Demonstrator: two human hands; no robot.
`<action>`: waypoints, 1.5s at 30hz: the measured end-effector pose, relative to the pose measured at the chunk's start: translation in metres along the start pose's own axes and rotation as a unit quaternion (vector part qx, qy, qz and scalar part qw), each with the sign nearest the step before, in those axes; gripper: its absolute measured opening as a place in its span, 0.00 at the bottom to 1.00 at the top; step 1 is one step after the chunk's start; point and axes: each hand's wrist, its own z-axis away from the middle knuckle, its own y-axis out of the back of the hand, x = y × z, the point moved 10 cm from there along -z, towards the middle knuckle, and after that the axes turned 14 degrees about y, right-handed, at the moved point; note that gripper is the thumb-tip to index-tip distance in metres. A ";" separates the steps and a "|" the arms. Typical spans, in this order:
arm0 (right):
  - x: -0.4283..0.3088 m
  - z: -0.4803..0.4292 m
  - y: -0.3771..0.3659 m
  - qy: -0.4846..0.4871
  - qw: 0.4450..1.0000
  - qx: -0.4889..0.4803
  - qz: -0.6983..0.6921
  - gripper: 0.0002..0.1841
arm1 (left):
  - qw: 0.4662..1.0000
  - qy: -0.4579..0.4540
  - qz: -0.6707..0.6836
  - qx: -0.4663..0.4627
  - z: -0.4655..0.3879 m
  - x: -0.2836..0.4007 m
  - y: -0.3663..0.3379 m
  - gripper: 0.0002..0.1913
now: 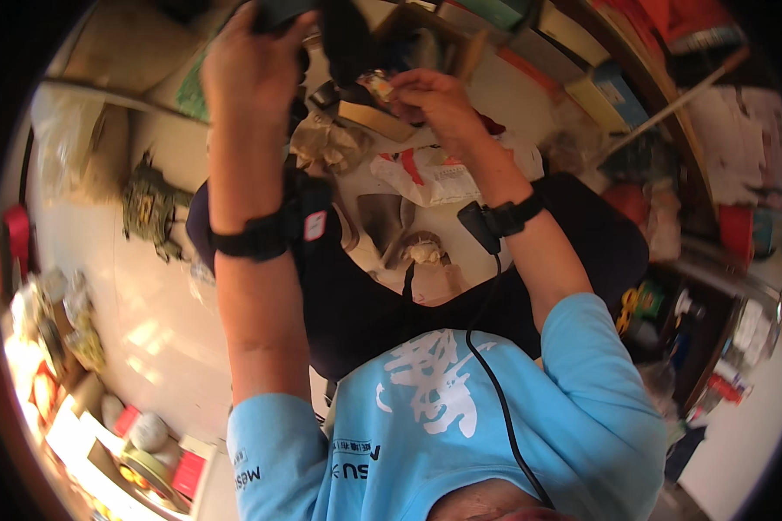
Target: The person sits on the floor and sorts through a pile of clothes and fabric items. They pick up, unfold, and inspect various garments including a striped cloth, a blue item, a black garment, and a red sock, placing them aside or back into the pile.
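My left hand (251, 68) is raised at the top of the view, blurred, with its fingers curled around a dark object (285, 12) that I cannot identify. To the right, my right hand (440, 104) pinches a small, colourful wrapper-like item (379, 86) between thumb and fingers. Beneath that hand are a tan cardboard piece (376, 120) and a white plastic bag (423, 179) with red print. A crumpled brown paper (329, 144) lies left of the bag. Each forearm wears a black strap with a device on it; a cable runs from the right one (498, 225).
An open cardboard box (404, 26) stands at the top. A camouflage bag (151, 208) lies on the floor to the left. Boxes (609, 98) line the upper right, near a slanting stick (681, 101). A dark shelf (678, 332) with small items is at the right.
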 end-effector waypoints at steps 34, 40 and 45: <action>0.265 0.100 0.307 -0.270 0.729 0.196 0.597 0.22 | 0.974 0.064 -0.118 0.182 -0.025 0.000 0.029 0.19; 0.302 0.107 0.321 -0.334 0.732 0.138 0.577 0.19 | 0.956 0.029 -0.146 0.252 -0.021 0.006 0.035 0.18; 0.298 0.111 0.339 -0.225 0.802 0.234 0.501 0.16 | 0.955 0.027 -0.166 0.246 -0.019 0.001 0.027 0.16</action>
